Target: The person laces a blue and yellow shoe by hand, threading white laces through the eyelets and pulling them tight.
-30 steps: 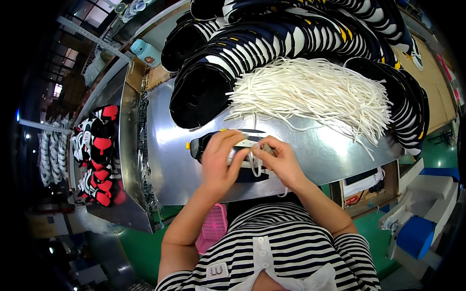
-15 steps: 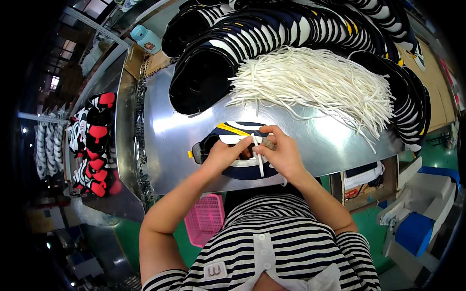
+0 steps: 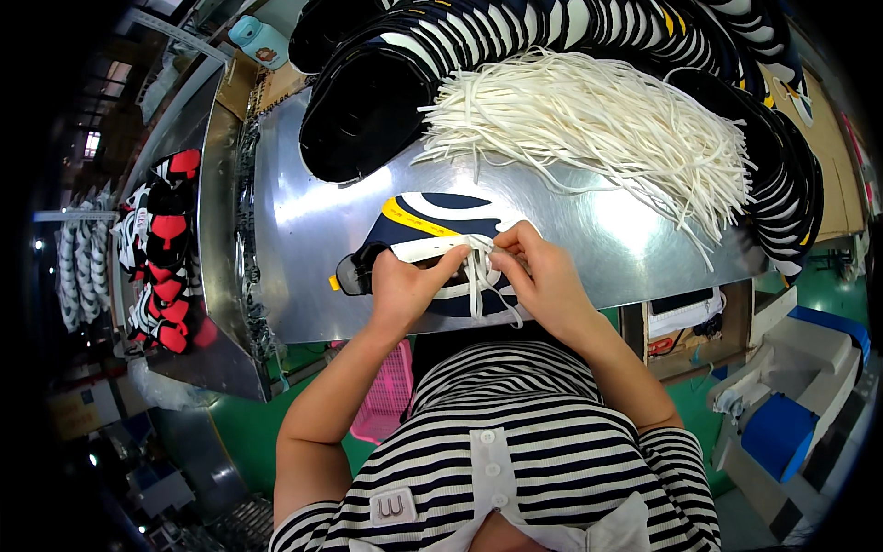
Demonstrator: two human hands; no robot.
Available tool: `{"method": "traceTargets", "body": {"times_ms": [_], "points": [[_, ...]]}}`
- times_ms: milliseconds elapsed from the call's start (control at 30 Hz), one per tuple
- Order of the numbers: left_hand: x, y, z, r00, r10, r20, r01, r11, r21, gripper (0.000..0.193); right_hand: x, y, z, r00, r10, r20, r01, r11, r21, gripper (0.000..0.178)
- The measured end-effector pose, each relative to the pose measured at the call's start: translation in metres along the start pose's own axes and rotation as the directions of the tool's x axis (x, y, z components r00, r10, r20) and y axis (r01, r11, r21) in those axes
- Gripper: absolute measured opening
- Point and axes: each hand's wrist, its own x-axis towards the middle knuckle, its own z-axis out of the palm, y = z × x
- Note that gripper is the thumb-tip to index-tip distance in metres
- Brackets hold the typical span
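On the metal worktop (image 3: 644,276), near edge, close to the wearer: one navy, white and yellow shoe upper (image 3: 425,248), lying sideways, dark heel end toward the left. Both hands cover part of it; its opening is mostly behind the left hand (image 3: 403,290), its right end partly under the right hand (image 3: 544,281). Left hand's lower fingers hidden, apparently down in the opening; right hand's lower fingers curled under the palm, hard to make out. Exact eyelets in use too small to tell.

Left grip: thumb pointing along the white eyelet strip, tip beside the lacing; whether it's closed on anything, can't tell. Right grip: thumb and index nearly together, pinching white lace (image 3: 475,283) at the strip. Loops and ends of that lace hang down across the upper toward the near edge.

Behind: heap of loose white laces (image 3: 589,129), well apart from the upper. Beyond that, long row of nested shoe uppers (image 3: 451,46), cut off at top. Left side: red, black and white shoe uppers (image 3: 168,235), overlapping. Pink basket (image 3: 391,391) below the worktop, partly hidden by arm and striped shirt (image 3: 543,432).
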Motion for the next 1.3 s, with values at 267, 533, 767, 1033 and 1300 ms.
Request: {"method": "traceTargets", "body": {"times_ms": [267, 533, 767, 1033, 1300], "points": [[-0.001, -0.002, 0.000, 0.999, 0.037, 0.009, -0.037, 0.999, -0.029, 0.023, 0.007, -0.004, -0.004, 0.997, -0.070, 0.021, 0.073, 0.978, -0.196, 0.013], [-0.012, 0.004, 0.006, 0.976, 0.219, 0.015, -0.219, 0.975, 0.040, 0.015, 0.032, -0.012, 0.025, 0.970, -0.115, 0.216, 0.224, 0.771, -0.596, 0.017], [0.002, -0.010, -0.026, 0.965, -0.156, 0.212, 0.202, 0.955, -0.216, 0.016, 0.037, -0.040, -0.014, 0.988, 0.108, 0.108, -0.060, 0.926, -0.373, 0.021], [0.014, -0.008, -0.001, 0.997, -0.056, 0.052, 0.058, 0.997, -0.041, 0.033, 0.041, 0.017, 0.030, 0.966, -0.232, -0.113, 0.198, 0.948, -0.247, 0.019], [-0.039, 0.066, -0.119, 0.981, 0.129, 0.146, 0.080, 0.417, -0.905, 0.022, 0.051, 0.025, 0.038, 0.962, -0.150, -0.228, 0.037, 0.899, -0.437, 0.021]]}}
